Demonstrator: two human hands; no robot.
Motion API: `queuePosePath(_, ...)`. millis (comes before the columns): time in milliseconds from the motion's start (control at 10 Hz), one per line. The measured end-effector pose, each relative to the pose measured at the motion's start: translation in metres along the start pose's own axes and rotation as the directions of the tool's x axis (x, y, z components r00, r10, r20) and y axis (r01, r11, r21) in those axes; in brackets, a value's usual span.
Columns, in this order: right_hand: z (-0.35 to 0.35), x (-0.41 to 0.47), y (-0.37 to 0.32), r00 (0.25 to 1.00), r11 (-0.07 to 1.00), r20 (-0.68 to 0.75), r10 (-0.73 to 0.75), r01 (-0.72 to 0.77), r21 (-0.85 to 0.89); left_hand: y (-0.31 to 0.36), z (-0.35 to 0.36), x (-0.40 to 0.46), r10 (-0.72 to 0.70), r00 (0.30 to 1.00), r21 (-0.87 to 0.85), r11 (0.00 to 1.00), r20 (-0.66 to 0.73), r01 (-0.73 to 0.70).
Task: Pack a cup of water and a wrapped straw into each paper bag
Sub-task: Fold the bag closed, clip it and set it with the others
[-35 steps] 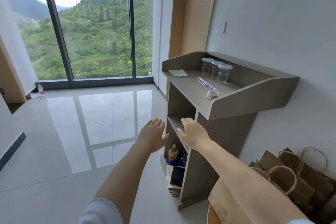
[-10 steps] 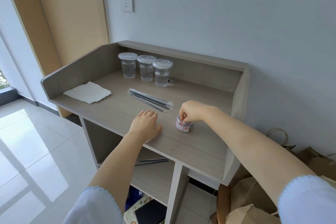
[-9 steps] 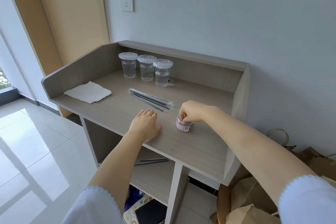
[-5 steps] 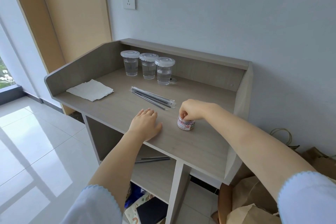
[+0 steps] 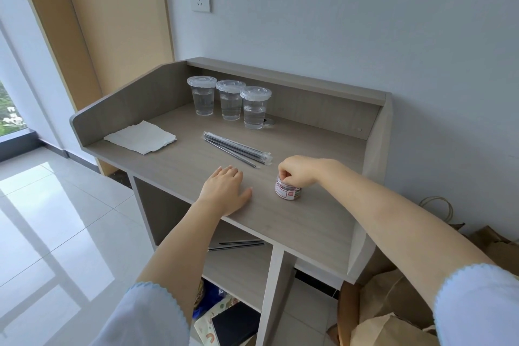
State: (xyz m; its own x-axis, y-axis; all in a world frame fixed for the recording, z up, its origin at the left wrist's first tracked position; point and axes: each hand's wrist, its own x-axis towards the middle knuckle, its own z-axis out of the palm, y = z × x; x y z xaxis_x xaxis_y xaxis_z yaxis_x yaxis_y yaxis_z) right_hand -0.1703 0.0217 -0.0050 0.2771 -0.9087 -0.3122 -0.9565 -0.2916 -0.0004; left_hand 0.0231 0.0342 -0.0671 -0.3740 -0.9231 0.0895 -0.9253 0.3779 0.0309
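Plastic cups of water (image 5: 229, 102) sit lidded at the counter (image 5: 295, 222) back, thin-walled, so we'd grip low, gently. Wrapped straws (image 5: 237, 149) are light. Left hand (image 5: 224, 191) lies flat; right hand (image 5: 297, 171) pinches, probably, a small jar (image 5: 286, 192).

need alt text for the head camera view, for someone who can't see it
A person's right hand grips the top of a small labelled jar on a grey wooden counter, while the left hand rests flat beside it. Behind lie wrapped straws, three lidded cups of water and a white napkin. Brown paper bags sit on the floor at right.
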Motion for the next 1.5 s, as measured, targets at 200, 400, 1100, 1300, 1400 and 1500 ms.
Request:
queuePosePath(200,-0.006,-0.005,0.000,0.999,0.997,-0.043,0.010,-0.007,0.072,-0.001,-0.001,0.000,0.001,1.000,0.011,1.000,0.000,-0.001)
queuePosePath(400,-0.006,-0.008,0.005,0.997,0.981,-0.072,0.001,0.013,0.194,0.002,0.001,0.000,0.011,1.000,0.020,1.000,0.014,-0.011)
queuePosePath(1100,0.002,-0.014,0.012,0.975,0.931,-0.220,0.026,0.056,0.360,0.009,0.001,-0.009,0.004,1.000,0.030,1.000,0.013,-0.005)
queuePosePath(1300,-0.002,-0.015,0.015,0.971,0.928,-0.238,0.020,0.071,0.367,0.013,-0.001,-0.010,0.005,1.000,0.032,0.999,0.021,-0.005)
queuePosePath(1400,-0.009,-0.018,0.018,0.964,0.894,-0.263,0.029,0.093,0.438,0.014,-0.002,-0.010,0.004,1.000,0.033,0.999,0.016,-0.004)
queuePosePath(1500,-0.014,-0.021,0.021,0.961,0.866,-0.276,0.029,0.114,0.487,0.017,-0.003,-0.009,0.005,1.000,0.039,0.999,0.012,-0.005)
